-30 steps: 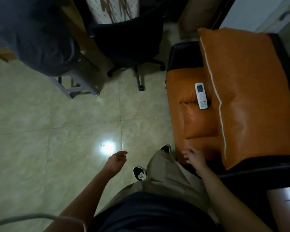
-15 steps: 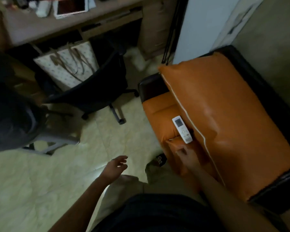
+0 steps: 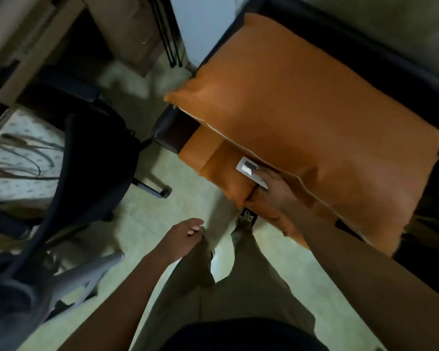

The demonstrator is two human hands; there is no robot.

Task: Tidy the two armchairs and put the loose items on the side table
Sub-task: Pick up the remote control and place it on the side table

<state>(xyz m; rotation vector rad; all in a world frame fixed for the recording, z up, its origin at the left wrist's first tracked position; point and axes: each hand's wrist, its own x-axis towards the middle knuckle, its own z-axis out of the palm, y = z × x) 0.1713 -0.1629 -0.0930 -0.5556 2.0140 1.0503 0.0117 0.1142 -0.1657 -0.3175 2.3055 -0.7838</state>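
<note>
An orange armchair (image 3: 314, 117) with a dark frame fills the right of the view, a big orange cushion leaning across it. A white remote control (image 3: 247, 167) lies on the seat beside the cushion's piped edge. My right hand (image 3: 276, 191) rests on the remote's near end, fingers curled around it; the far end with the small screen sticks out. My left hand (image 3: 185, 236) hangs over the floor by my leg, fingers loosely bent, holding nothing.
A black office chair (image 3: 96, 158) stands left of the armchair, with a patterned bag (image 3: 18, 158) on it. Behind are a wooden desk (image 3: 31, 39) with drawers and a white panel (image 3: 200, 24). A grey stool leg (image 3: 86, 274) is at lower left. Tiled floor (image 3: 152, 214) lies between.
My right hand has reached forward from the seat's front edge onto the remote and closed on it. The view has swung and come closer to the armchair. My left hand has barely moved.
</note>
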